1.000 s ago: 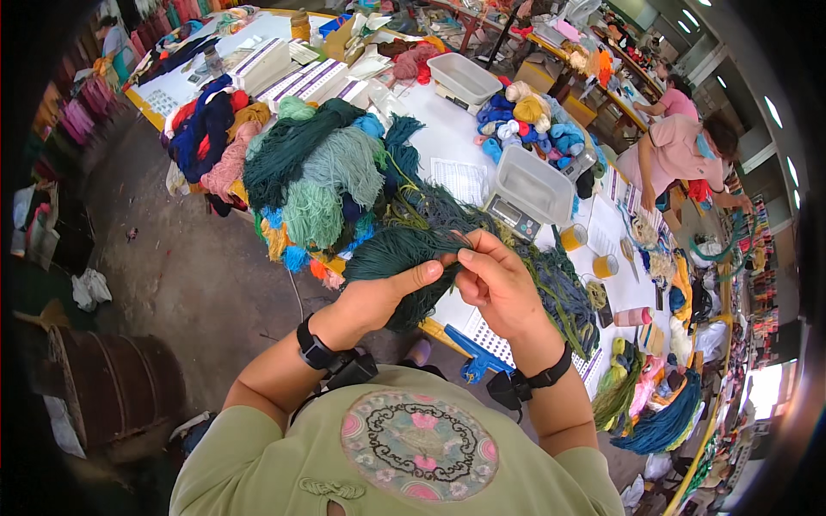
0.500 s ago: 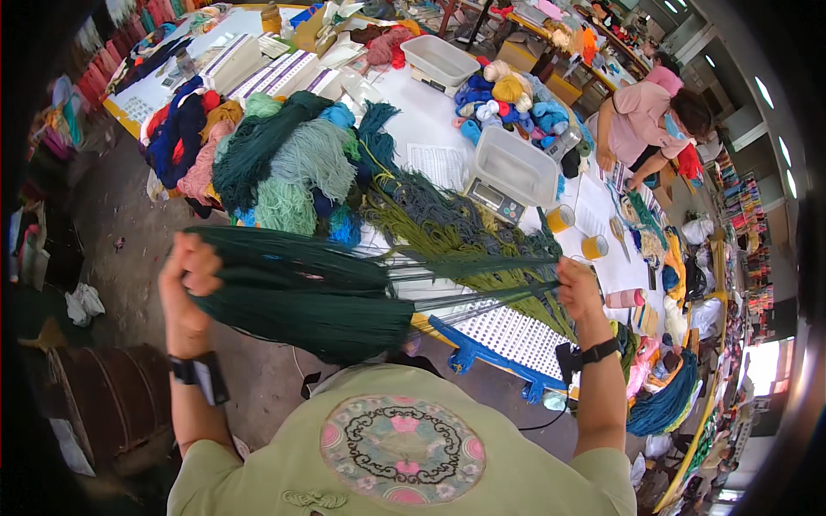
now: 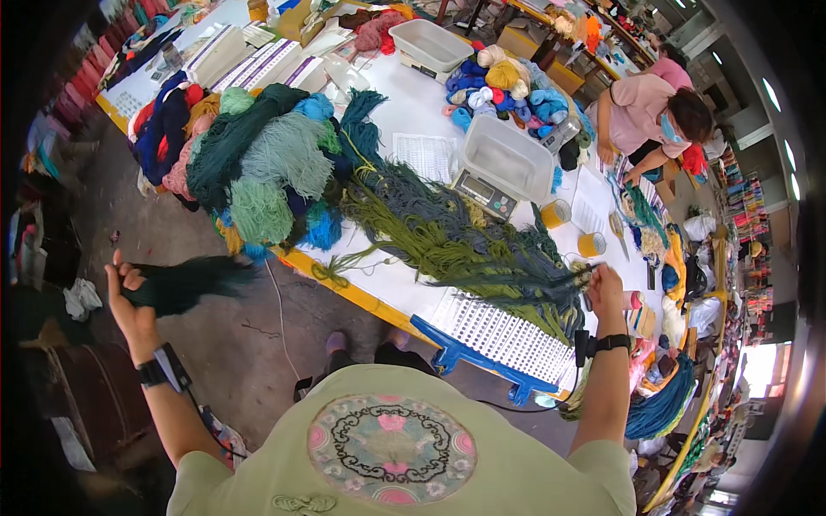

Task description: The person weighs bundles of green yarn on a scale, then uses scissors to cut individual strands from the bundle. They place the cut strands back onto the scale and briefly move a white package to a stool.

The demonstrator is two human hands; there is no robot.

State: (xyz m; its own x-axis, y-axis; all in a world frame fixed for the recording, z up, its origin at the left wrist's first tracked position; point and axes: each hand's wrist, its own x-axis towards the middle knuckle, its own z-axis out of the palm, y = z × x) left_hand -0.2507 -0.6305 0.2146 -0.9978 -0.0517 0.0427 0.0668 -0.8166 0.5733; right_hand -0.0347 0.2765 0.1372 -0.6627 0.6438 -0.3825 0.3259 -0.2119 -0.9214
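Held out at the far left, my left hand (image 3: 131, 297) is closed on one end of a dark green yarn hank (image 3: 194, 282), whose loose end trails to the right over the floor. My right hand (image 3: 606, 289) pinches a thinner bunch of dark green yarn strands (image 3: 525, 289) at the right. Those strands stretch leftward above an olive and grey-blue yarn pile (image 3: 430, 219) on the table. The two lots of dark green yarn are apart. Under the right-hand strands lies a white sheet with rows of dark dots (image 3: 499, 334), beside a blue clamp-like bar (image 3: 482, 357) on the table edge.
A heap of green, blue and pink yarn (image 3: 280, 159) covers the table's left part. Behind stand a scale with a clear tub (image 3: 506, 159), another tub (image 3: 430, 45), yellow thread cones (image 3: 591, 245) and scissors (image 3: 618, 230). A person in pink (image 3: 641, 112) works at the far right.
My hands have moved apart, the left outward and slightly down. The dark green yarn that stretched between them has parted, a thick hank staying left and thin strands right.
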